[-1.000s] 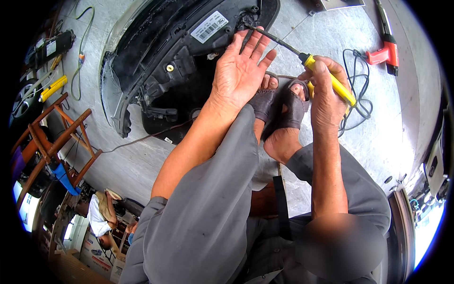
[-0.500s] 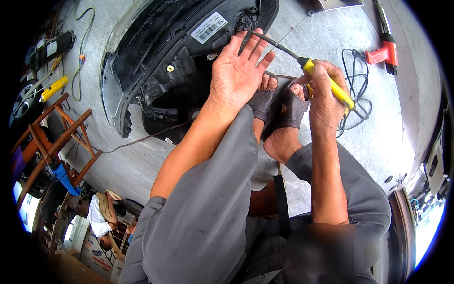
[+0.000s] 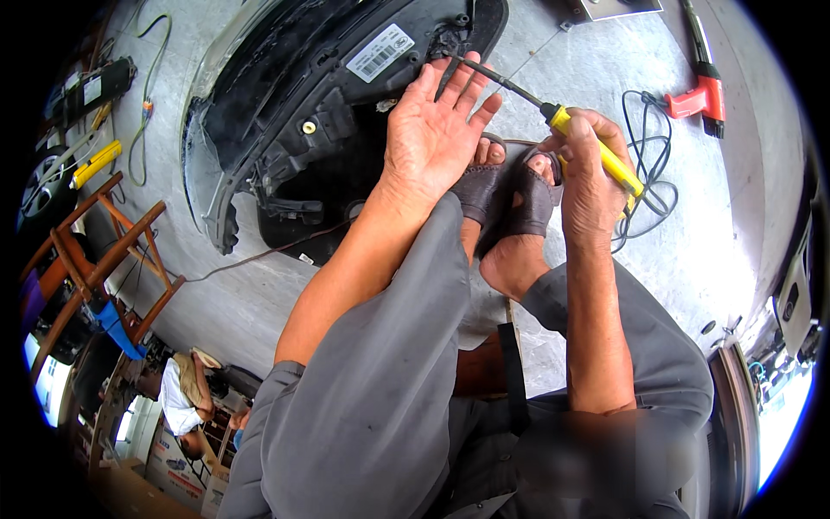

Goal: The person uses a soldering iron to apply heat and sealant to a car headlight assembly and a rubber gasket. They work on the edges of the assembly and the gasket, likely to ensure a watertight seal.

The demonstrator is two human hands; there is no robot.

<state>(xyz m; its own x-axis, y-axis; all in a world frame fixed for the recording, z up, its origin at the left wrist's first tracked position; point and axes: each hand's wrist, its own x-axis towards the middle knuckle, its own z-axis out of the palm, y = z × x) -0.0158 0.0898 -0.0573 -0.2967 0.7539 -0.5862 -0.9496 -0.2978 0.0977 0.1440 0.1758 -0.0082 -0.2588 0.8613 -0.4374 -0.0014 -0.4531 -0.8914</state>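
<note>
A black car headlight housing (image 3: pixel 259 164) with a clear lens rim and a white label lies on the floor before my feet. My left hand (image 3: pixel 430 143) rests at its right side, palm up and fingers stretched out; its fingertips are near the housing's upper end. My right hand (image 3: pixel 594 173) is closed around the yellow handle of a tool with a long dark shaft (image 3: pixel 508 85). The shaft points up and left, passing close to my left fingertips. Its tip is at a small recessed part of the housing; whether it touches I cannot tell.
A red heat gun (image 3: pixel 699 102) with a looped black cable (image 3: pixel 654 173) lies at the right. My sandalled feet (image 3: pixel 523 195) are just below the tool. A wooden frame (image 3: pixel 108 233) and a yellow tube (image 3: pixel 97 164) are at left. Another person (image 3: pixel 183 394) is at lower left.
Both hands and the tool hold almost the same place. The view has shifted very slightly; the tool's handle sits a touch further left.
</note>
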